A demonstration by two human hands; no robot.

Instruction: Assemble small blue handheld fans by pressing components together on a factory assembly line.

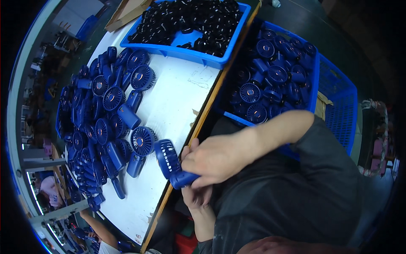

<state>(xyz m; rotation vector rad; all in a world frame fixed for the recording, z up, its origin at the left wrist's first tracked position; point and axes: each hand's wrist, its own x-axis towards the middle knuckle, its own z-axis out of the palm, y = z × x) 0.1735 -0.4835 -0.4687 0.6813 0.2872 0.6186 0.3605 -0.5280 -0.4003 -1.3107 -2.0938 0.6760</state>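
Note:
A dark blue handheld fan [166,157] with a round slotted head is held over the table's wooden edge. My right hand [220,157] is closed around its short handle, the fingers curled over it. My left hand [198,196] is just below and behind the right one, close against the handle. Its fingers are mostly hidden by the right hand, so its grip cannot be made out. Left of the held fan, a large heap of similar blue fans [113,99] lies on the white tabletop [169,97], the nearest almost touching it.
A blue tray [198,59] of small black parts stands at the table's far end. To the right, a blue crate [315,80] holds more fans, beside another blue basket [338,97]. A cardboard box [127,17] stands at the back. Another person's arm [99,228] reaches in at lower left.

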